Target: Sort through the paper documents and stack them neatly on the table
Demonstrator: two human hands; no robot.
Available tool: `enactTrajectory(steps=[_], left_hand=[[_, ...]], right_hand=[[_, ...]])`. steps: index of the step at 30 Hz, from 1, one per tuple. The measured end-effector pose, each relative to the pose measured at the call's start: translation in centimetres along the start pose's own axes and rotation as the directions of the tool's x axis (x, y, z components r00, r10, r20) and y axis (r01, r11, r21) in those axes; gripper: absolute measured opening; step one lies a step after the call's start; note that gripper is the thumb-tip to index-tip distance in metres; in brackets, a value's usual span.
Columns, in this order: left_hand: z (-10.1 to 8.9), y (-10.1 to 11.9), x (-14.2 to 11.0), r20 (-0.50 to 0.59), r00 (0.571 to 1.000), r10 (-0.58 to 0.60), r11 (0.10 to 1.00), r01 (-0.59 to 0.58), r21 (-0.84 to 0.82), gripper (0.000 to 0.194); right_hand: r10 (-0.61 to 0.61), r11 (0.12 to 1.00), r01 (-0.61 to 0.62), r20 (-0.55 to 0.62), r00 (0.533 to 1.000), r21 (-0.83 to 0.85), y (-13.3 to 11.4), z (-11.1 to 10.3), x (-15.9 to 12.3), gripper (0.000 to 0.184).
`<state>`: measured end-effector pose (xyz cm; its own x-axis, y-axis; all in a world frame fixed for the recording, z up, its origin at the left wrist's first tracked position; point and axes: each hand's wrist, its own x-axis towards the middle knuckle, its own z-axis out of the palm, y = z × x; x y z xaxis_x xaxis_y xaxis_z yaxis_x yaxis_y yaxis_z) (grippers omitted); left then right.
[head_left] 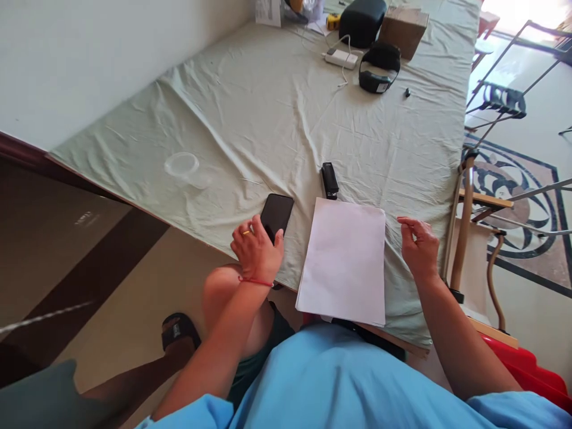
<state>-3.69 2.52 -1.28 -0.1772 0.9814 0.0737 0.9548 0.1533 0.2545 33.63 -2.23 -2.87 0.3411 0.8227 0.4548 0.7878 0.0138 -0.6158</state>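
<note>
My left hand [260, 249], with a gold ring and a red string bracelet, is at the near end of a black smartphone [277, 213] lying on the table. Its thumb and fingers straddle the phone's edges. A stack of white paper [344, 262] lies at the table's front edge, to the right of the phone. Just beyond the paper sits a black stapler [329, 180]. To the right of the stack, my right hand [419, 243] hovers apart from it with fingers curled in, and nothing shows in them.
A clear round plastic lid [182, 164] lies on the green tablecloth [250, 119] at left. Farther back are a black headset [379, 68], a white power bank [341, 58], a dark case [361, 22] and a cardboard box [404, 30]. Another person's sandalled foot [179, 333] is at lower left.
</note>
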Motion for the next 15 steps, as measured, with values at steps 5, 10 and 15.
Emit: enactTrajectory(steps=[5,10,15], left_hand=[[0.3,2.2,2.4,0.162,0.987,-0.012,0.993,-0.007,0.115,0.088],[0.3,3.5,3.0,0.145,0.989,-0.028,0.991,0.008,0.135,0.079],[0.4,3.3,3.2,0.155,0.987,0.037,0.988,-0.059,0.140,0.066]], right_hand=[[0.020,1.000,-0.020,0.017,1.000,0.000,-0.2,0.0,-0.1,0.024],[0.018,1.000,-0.020,0.062,0.998,0.022,-1.0,-0.1,-0.2,0.026],[0.025,0.999,-0.027,0.072,0.997,0.037,-1.2,-0.6,-0.7,0.026]])
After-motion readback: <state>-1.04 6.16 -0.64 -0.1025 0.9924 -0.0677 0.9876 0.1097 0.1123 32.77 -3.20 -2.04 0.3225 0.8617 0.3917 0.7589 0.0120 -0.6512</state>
